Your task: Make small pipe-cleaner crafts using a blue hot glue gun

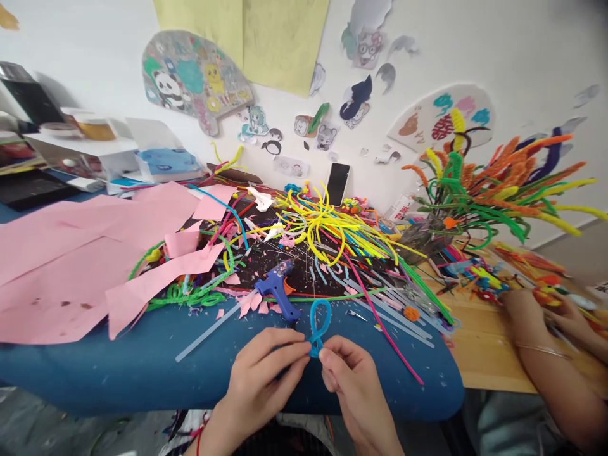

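Note:
A blue pipe cleaner [321, 316], bent into an upright loop with its lower part crossed, stands between my hands over the front of the blue table. My left hand [268, 367] pinches its lower end from the left. From the right, the thumb and fingers of my right hand [349, 367] grip the same lower part. Just beyond lies a blue hot glue gun [279, 290] with a clear glue stick [213, 326] in line with its back end. A magenta pipe cleaner [384, 326] runs along the table to the right of my hands.
Pink paper sheets [71, 253] cover the left side. Behind the glue gun lies a pile of yellow pipe cleaners [332, 221], with a phone [338, 183] leaning on the wall. More glue sticks [403, 316] lie right. A co-worker's hands [527, 310] are busy at the wooden table [479, 354].

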### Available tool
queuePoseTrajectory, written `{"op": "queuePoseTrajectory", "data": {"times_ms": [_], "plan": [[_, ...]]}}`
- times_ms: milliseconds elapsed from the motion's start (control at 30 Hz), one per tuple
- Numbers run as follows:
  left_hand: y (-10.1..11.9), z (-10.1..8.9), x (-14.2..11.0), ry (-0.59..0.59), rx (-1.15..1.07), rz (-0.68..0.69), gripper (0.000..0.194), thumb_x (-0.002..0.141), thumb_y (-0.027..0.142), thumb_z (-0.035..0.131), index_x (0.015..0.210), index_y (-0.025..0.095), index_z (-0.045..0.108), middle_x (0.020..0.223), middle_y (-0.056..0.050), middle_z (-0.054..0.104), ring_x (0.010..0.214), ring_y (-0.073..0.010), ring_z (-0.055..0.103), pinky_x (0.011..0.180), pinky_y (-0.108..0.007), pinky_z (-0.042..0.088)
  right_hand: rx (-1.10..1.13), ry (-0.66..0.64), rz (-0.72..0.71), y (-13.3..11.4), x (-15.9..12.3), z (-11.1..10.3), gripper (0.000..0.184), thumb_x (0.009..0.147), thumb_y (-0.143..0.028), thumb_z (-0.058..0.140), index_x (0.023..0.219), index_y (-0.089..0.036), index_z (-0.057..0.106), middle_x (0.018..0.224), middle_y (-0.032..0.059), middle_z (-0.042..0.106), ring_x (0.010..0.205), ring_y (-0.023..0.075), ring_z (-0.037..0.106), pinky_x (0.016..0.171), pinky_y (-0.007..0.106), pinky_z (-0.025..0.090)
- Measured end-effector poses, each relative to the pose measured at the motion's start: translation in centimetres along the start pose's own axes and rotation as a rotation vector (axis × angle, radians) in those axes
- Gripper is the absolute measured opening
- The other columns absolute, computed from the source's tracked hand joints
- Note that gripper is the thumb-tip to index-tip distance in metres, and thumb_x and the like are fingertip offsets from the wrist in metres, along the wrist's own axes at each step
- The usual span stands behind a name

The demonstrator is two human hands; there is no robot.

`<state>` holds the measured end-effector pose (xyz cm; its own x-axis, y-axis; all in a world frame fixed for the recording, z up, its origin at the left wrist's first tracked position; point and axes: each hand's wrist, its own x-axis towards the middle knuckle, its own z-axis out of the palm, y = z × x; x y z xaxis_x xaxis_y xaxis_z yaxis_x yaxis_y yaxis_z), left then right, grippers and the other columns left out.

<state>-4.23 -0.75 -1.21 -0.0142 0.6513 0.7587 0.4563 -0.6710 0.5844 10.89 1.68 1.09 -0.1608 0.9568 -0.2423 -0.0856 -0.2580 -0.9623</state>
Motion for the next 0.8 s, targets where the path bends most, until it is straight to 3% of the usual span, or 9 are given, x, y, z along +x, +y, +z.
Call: {"op": "queuePoseTrajectory", "data": {"times_ms": [67,167,333,433,500,600,700,800], "plan": [[-0.3,0.0,-0.1,-0.012,0.115,0.133,0.031,0.081,-0.002,0.066,0.108,0.013,0.066,0.094,-0.008,0.07,0.085,-0.017,0.064,0.076,-0.03,0.055,-0.01,0.007,-0.014,0.1,0.0,0.0,0.026,0.068,-0.037,0.071,0.057,-0.016,0.06,0.045,-0.0076,0.039,0.044,0.0064,0.03,0.043,0.02,0.023],[-0.8,0.1,-0.1,-0.009,0.21,0.222,0.032,0.08,-0.002,0.067,0.109,0.01,0.065,0.091,-0.01,0.071,0.082,-0.0188,0.063,0.073,-0.034,0.055,-0.058,0.0,-0.045,0.1,-0.1,-0.2,0.026,0.071,-0.038,0.07,0.059,-0.016,0.062,0.046,-0.0065,0.042,0.045,0.0069,0.033,0.044,0.02,0.027],[-0.8,0.3,0.0,-0.017,0.215,0.236,0.033,0.082,0.0,0.064,0.113,0.01,0.063,0.088,-0.009,0.073,0.078,-0.0189,0.065,0.07,-0.034,0.056,-0.24,-0.072,-0.108,-1.0,-0.7,-0.7,0.022,0.078,-0.038,0.068,0.074,-0.016,0.069,0.054,-0.0027,0.053,0.051,0.01,0.046,0.05,0.021,0.037],[-0.4,0.5,0.1,0.043,0.159,0.193,0.031,0.081,-0.002,0.064,0.108,0.012,0.064,0.082,-0.007,0.072,0.073,-0.0171,0.065,0.068,-0.031,0.056,-0.282,-0.126,-0.132,-1.7,-1.2,-0.8,0.022,0.081,-0.038,0.066,0.078,-0.016,0.071,0.055,-0.0014,0.057,0.053,0.0112,0.051,0.053,0.021,0.041],[-0.1,1.0,0.0,0.089,0.084,0.096,0.027,0.08,-0.003,0.064,0.101,0.014,0.066,0.077,-0.005,0.071,0.071,-0.0157,0.065,0.067,-0.029,0.056,-0.267,-0.146,-0.144,-1.7,-1.4,-0.7,0.024,0.083,-0.039,0.064,0.076,-0.017,0.07,0.056,-0.0008,0.058,0.053,0.0114,0.051,0.052,0.021,0.041],[0.5,2.1,-0.4,0.192,-0.069,-0.155,0.02,0.081,0.0,0.063,0.088,0.018,0.068,0.075,-0.002,0.071,0.069,-0.0139,0.065,0.066,-0.025,0.054,-0.234,-0.133,-0.146,-1.0,-1.6,-0.2,0.026,0.084,-0.041,0.064,0.073,-0.017,0.07,0.058,0.0004,0.061,0.052,0.0113,0.051,0.051,0.022,0.041],[1.0,3.2,-0.8,0.336,-0.2,-0.374,0.016,0.081,0.006,0.064,0.079,0.021,0.07,0.072,0.001,0.071,0.066,-0.0126,0.064,0.063,-0.021,0.053,-0.192,-0.034,-0.143,0.1,-1.6,0.4,0.029,0.083,-0.043,0.065,0.07,-0.017,0.069,0.058,0.0012,0.062,0.052,0.0118,0.052,0.053,0.023,0.043],[1.4,3.9,-0.9,0.378,-0.307,-0.615,0.012,0.08,0.014,0.067,0.072,0.021,0.074,0.068,0.001,0.068,0.064,-0.0129,0.061,0.059,-0.02,0.051,-0.152,0.059,-0.164,0.8,-1.4,0.7,0.026,0.079,-0.043,0.069,0.074,-0.018,0.069,0.064,0.0015,0.063,0.059,0.0132,0.055,0.057,0.023,0.046]]}}
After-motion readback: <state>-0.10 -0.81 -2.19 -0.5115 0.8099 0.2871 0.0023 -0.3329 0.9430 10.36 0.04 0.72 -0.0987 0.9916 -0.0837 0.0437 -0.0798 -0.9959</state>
